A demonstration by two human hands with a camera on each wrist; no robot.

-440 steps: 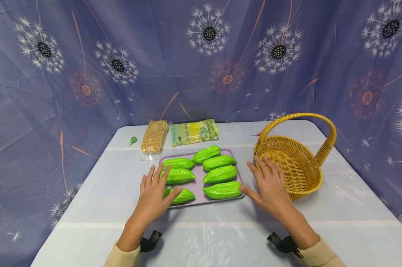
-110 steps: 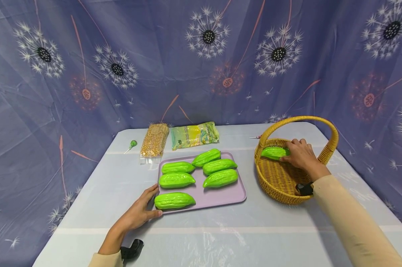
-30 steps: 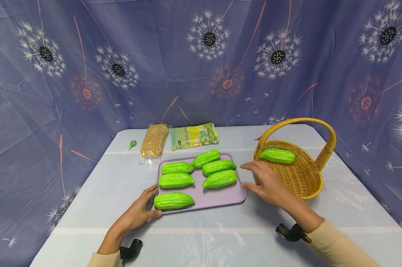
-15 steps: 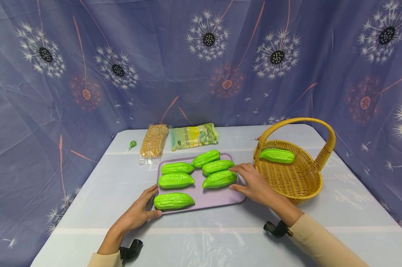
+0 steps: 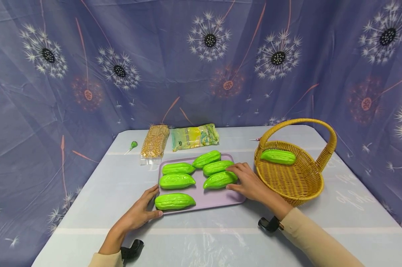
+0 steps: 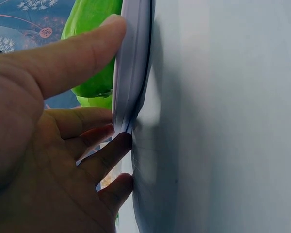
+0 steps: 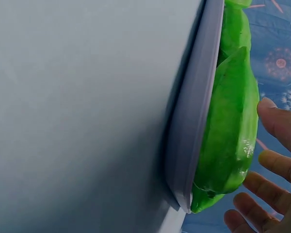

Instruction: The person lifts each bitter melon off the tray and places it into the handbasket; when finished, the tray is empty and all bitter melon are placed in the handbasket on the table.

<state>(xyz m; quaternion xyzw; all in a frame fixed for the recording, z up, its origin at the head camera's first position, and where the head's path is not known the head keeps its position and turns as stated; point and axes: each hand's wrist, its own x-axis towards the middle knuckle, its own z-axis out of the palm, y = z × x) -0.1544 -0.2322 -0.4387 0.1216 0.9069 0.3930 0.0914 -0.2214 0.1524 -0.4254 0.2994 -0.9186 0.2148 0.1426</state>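
Note:
Several bright green bitter melons lie on a pale purple tray (image 5: 209, 198) in the head view. My right hand (image 5: 249, 183) is at the right end of the nearest right-hand bitter melon (image 5: 219, 180), thumb on its near side and fingers over its far side. In the right wrist view the fingers are spread beside that bitter melon (image 7: 228, 131), not closed round it. My left hand (image 5: 139, 211) rests against the tray's near left corner; the left wrist view has its thumb at the tray rim (image 6: 131, 63) and fingertips along the side. Another bitter melon (image 5: 278, 157) lies in the yellow wicker basket (image 5: 289, 181).
The basket, its tall handle (image 5: 297, 120) upright, stands right of the tray. Behind the tray lie a bag of corn kernels (image 5: 155, 141) and a green-yellow packet (image 5: 195, 137). A green lollipop (image 5: 133, 145) lies far left; a small red-tipped item (image 5: 255, 139) is near the basket.
Since the earlier frames, one bitter melon has gone from the tray into the basket. My right hand has moved left from the basket to another bitter melon on the tray. The left hand stays by the tray.

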